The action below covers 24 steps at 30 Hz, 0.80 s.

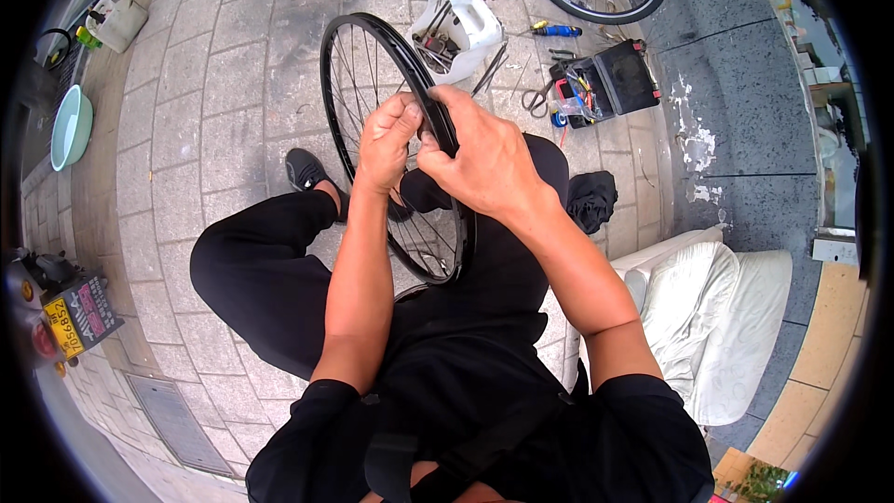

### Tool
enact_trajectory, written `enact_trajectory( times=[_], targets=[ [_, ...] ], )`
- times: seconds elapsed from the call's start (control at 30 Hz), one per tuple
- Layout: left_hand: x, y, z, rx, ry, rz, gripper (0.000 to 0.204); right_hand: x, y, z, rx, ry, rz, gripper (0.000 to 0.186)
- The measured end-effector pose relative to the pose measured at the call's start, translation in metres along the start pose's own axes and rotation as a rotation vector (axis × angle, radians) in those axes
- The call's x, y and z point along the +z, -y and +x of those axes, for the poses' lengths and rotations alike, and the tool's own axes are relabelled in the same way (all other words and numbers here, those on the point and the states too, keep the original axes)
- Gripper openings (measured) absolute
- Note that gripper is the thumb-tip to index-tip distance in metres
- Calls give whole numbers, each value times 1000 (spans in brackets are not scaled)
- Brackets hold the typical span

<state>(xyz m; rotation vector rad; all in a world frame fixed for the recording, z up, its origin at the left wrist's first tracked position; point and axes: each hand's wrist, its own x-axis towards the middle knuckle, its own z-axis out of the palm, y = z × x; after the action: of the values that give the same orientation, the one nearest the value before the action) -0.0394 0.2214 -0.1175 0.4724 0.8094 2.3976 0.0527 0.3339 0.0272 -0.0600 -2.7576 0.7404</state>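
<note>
A black spoked bicycle wheel (396, 45) stands tilted on edge between my legs, its lower part close to my lap. My left hand (386, 142) is closed at the near upper part of the rim, fingers curled in and thumb pressed to the edge. On the other side, my right hand (486, 151) grips the same stretch, with its thumb toward my left hand and its fingers over the outer edge. The two hands are close together. What lies under the fingers is partly hidden.
Beyond the wheel stands a white cut-open jug (466, 28) with tools. To its right are scissors (536, 100), a screwdriver (557, 30), an open black toolbox (626, 79) and another bicycle wheel (596, 14). A green basin (73, 129) sits far left; a covered seat (712, 317) is at right.
</note>
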Motion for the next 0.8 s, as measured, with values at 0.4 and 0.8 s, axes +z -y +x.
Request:
enact_trajectory(
  times=[0.4,0.8],
  targets=[
    [2,0,-2,70,-33,159,18,1,4,2,22,32,7,58],
    [8,3,-5,120,-43,76,18,-4,14,4,81,71,20,57]
  ],
)
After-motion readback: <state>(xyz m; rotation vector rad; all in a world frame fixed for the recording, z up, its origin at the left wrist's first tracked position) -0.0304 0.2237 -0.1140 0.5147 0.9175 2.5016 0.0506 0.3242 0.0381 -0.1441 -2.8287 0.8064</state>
